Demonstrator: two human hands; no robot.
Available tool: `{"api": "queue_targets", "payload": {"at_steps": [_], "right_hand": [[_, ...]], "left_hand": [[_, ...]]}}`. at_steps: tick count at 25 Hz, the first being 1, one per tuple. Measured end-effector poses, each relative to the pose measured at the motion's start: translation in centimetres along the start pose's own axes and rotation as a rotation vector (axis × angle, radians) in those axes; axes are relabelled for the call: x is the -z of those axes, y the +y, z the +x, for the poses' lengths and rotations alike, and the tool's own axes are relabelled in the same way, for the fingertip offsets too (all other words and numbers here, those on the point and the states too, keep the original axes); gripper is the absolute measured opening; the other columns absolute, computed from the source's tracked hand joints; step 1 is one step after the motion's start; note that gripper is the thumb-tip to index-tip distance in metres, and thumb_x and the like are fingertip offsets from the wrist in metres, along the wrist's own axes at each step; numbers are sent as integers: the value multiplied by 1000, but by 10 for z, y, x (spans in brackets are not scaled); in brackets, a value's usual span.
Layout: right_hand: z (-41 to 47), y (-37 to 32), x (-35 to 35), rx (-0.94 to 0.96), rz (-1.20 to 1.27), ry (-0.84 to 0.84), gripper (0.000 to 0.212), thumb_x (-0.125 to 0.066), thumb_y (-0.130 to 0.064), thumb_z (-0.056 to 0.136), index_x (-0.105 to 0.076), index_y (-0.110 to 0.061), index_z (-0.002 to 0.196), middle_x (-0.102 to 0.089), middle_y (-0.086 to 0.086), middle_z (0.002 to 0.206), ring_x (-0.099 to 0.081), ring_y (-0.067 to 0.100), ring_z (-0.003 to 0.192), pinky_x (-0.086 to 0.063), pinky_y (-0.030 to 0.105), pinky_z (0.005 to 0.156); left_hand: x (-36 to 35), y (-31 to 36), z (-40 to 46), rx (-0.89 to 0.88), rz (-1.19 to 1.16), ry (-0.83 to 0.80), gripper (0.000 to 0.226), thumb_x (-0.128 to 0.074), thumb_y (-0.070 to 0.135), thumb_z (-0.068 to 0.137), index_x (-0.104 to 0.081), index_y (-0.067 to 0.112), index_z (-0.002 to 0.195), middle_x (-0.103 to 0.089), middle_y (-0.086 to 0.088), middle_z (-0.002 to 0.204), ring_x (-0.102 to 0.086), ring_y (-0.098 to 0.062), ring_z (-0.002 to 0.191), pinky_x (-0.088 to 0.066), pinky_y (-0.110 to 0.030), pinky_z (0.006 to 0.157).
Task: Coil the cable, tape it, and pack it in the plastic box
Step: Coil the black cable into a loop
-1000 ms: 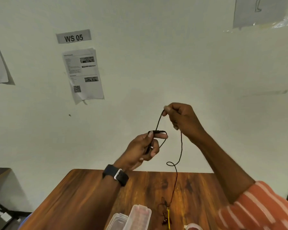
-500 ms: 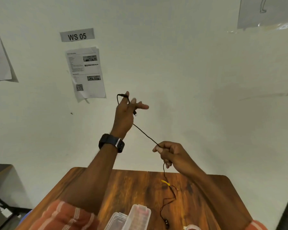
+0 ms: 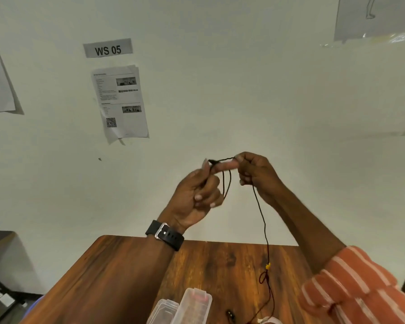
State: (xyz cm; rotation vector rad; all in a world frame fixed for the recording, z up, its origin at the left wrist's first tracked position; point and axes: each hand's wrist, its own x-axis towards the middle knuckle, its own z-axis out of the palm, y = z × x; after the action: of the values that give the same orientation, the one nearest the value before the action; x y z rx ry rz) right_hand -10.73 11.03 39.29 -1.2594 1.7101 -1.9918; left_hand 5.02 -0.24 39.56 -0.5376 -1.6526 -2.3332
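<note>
Left hand [image 3: 198,192] dropped, right hand [image 3: 255,174] rose; both now meet, raised above table [image 3: 117,272], pinching cable [image 3: 262,218], loops draped over left forefinger. Cable's lower end cut off; plastic box [image 3: 192,307] partly cropped.

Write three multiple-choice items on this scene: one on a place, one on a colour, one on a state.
1. Where are the plastic boxes? A on the wooden table B on the floor C on a wall shelf
2. What colour is the small tag on the cable? A blue B yellow C white
3. How is the cable now? A fully coiled and taped B partly looped, the rest hanging C packed away

A: they stand at the table's near edge.
B: yellow shows low on the hanging strand.
B: loops hang at the left hand, and a strand trails from the right hand.
</note>
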Motion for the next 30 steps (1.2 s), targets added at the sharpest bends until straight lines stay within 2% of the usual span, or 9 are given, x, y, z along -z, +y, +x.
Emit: {"api": "queue_targets", "payload": {"at_steps": [4,7,10,12,17,19,22,26,30], "right_hand": [[-42,42,-25,-116,-43,-196,18,-57,-19,97,-72,-8,99,-47,-1,59,-46,12,53,-51,34,65],[-66,46,-24,-135,-42,-276,20,-56,-17,97,-70,-5,103,-45,2,57,-44,13,50,-51,30,59],[-64,23,-6,-60,33,-184,24,-51,-16,99,-70,-7,91,-35,-2,53,-31,11,46,-38,26,48],[-51,2,9,-11,108,-97,26,-49,-20,99,-69,-11,85,-29,-5,54,-25,10,46,-32,23,46],[-11,-4,16,-2,94,-4,27,-51,-28,99,-66,-15,80,-28,-5,56,-25,10,47,-29,25,48],[-14,17,1,-55,118,-34,28,-52,-29,99,-66,-17,78,-29,-2,57,-26,10,47,-31,26,49],[-41,47,-24,-133,104,-147,24,-55,-29,97,-68,-14,84,-38,0,57,-35,12,50,-41,29,54],[-75,56,-33,-182,4,-293,20,-57,-22,97,-69,-8,105,-53,4,59,-50,15,54,-51,28,60],[-70,31,-10,-135,134,-245,20,-55,-18,97,-68,-7,88,-34,-6,51,-28,9,45,-31,22,45]], "left_hand": [[12,35,35,-278,65,359,43,-33,28,106,-51,-1,131,-63,5,55,-67,-12,60,-51,-30,85],[44,49,49,-262,810,575,36,-36,30,105,-59,13,127,-78,-1,79,-65,4,102,-44,-23,97],[78,37,38,-19,1349,381,41,-37,38,103,-50,21,139,-75,-6,66,-69,-7,94,-47,-38,102],[73,21,21,166,1167,165,43,-33,41,104,-68,19,115,-62,-17,54,-68,-26,69,-50,-35,93],[18,-17,-18,260,74,-185,60,-25,40,103,-49,-5,135,-43,5,36,-40,-6,26,-47,-23,53],[7,-13,-11,110,-161,-226,61,-26,40,102,-43,-7,137,-51,5,38,-52,-7,31,-51,-23,57],[12,7,22,-130,-212,66,59,-26,39,103,-40,-5,139,-60,4,47,-70,-13,58,-54,-27,88],[51,28,59,-226,519,472,48,-32,33,106,-64,-1,115,-78,-2,79,-61,-22,121,-38,-34,112],[86,12,48,-22,1316,270,42,-37,31,103,-57,-2,121,-66,2,68,-71,-30,84,-49,-49,97]]}}
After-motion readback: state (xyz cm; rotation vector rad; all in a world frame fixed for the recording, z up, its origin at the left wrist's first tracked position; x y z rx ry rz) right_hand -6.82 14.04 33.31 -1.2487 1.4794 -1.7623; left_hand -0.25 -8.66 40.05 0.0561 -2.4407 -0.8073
